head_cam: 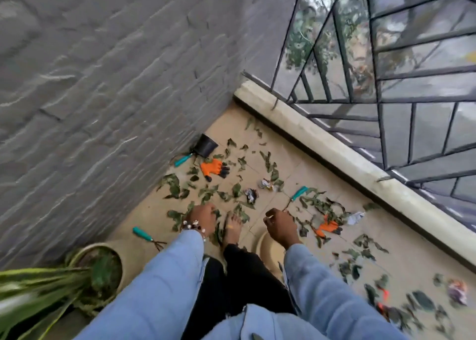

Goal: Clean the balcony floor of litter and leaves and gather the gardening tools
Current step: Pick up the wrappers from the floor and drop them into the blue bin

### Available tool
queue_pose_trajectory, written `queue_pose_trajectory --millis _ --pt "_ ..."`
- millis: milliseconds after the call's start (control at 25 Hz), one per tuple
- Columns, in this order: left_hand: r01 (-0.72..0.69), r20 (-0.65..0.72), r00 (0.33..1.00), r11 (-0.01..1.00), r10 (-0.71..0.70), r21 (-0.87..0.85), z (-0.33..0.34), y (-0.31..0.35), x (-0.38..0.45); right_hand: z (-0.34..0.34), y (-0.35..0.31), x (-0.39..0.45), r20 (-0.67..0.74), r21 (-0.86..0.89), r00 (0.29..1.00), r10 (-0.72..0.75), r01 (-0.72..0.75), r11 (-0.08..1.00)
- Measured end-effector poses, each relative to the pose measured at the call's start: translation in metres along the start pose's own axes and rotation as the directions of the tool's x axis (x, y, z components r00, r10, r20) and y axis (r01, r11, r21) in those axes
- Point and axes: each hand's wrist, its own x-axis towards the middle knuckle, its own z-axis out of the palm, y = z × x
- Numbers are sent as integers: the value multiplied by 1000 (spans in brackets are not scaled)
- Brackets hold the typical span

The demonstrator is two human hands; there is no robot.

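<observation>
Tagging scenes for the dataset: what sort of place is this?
Most likely a home balcony: a metal railing on a low concrete ledge looks out onto trees, a grey brick wall closes one side, and a potted plant stands on the tiled, leaf-strewn floor.

A potted plant (pixel 98 270) stands by the grey brick wall (pixel 103 82), opposite a metal railing (pixel 386 69).

Leaves (pixel 268 160), tools (pixel 183 159) strewn across floor (pixel 291 156)
</observation>
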Motion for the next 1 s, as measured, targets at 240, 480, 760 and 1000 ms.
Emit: queue_pose_trajectory --millis 240,480,760,1000 --pt "-93 104 992 985 78 146 -5 27 119 14 6 99 9 145 991 133 -133 980" --pt "-204 226 962 953 152 226 78 16 282 109 50 251 96 237 972 213 -230 944" --pt "-298 373 910 910 180 288 184 -19 458 243 104 425 210 147 926 312 -346 927" --pt "-286 484 862 934 152 216 217 -17 498 281 105 444 24 325 907 420 -404 855"
